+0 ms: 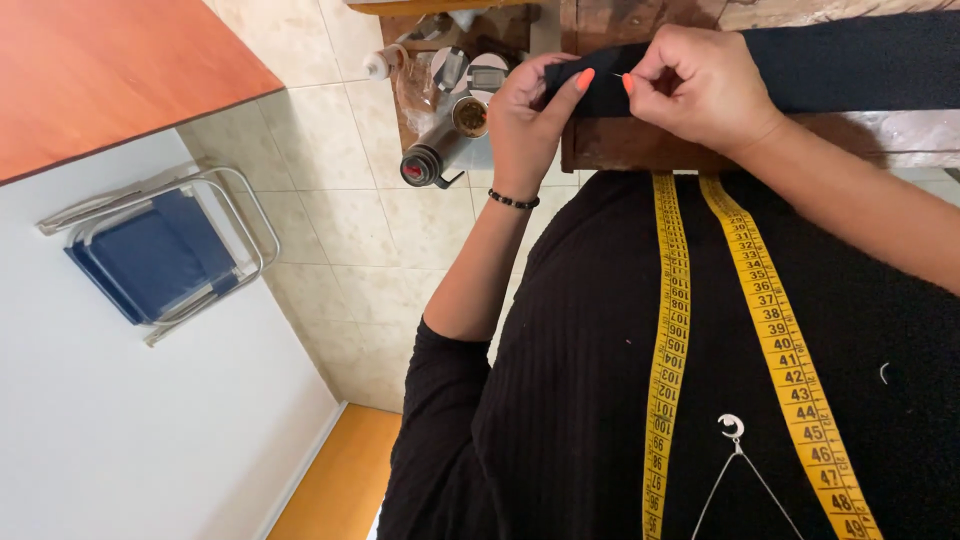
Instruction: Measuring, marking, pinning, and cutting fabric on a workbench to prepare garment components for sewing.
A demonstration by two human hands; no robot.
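Head view looks straight down your chest to your two hands, which meet at the far edge of the frame over a dark wooden counter (640, 150). Your left hand (530, 115) is pinched on the end of a strip of black fabric (860, 60), thumb on top with its orange nail showing, fingers curled underneath. Your right hand (695, 85) is clenched just beside it, thumb and forefinger nipped together on a thin needle (622, 76) that points toward the left thumb; the needle is very small and only its bright tip shows. The two hands nearly touch at the fabric's end. The fabric runs from your hands off to the right across the counter, lying flat there.

A black bead bracelet (513, 201) sits on your left wrist. A yellow measuring tape (775, 330) hangs around your neck, its two ends running down your black top toward the near edge. A silver crescent pendant (732, 426) on a fine chain lies between them.

On the tiled floor left of the counter stand a dark flask (432, 158) and some small containers. Further left, a folded blue chair (160, 255) leans on a white wall.
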